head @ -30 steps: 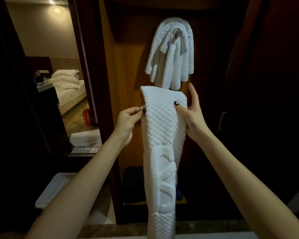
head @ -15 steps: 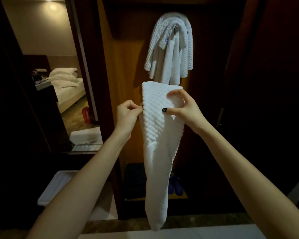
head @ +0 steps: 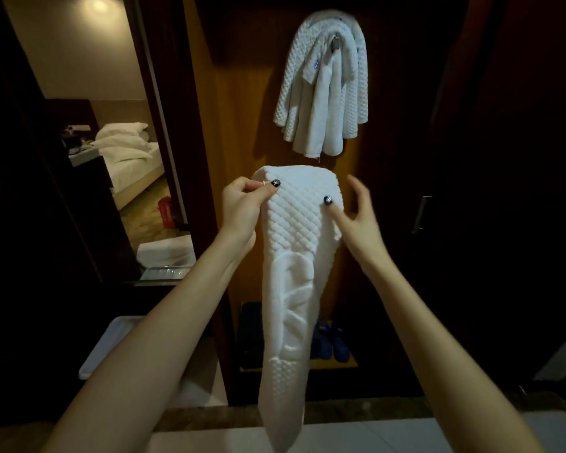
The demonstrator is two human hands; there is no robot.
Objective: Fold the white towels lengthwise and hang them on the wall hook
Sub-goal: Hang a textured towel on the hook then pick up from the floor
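Note:
A white quilted towel (head: 294,289), folded into a long narrow strip, hangs in front of me. My left hand (head: 242,207) pinches its top left edge between thumb and fingers. My right hand (head: 356,217) has its thumb on the front of the towel near the right edge, and its fingers are spread and straight just off that edge. Above, several white towels (head: 321,93) drape over a metal wall hook (head: 335,44) on the wooden panel. The held towel's top sits just below their hanging ends.
A dark doorway at the left opens onto a bedroom with a bed (head: 134,158). A white tray (head: 111,348) stands at the lower left, and blue slippers (head: 330,344) lie on the floor below. A dark door with a handle (head: 420,214) is at the right.
My right hand has opened from a curled grip on the towel's top right, its fingers now spread beside the edge. The left hand keeps its pinch. The towel's embossed side shows again.

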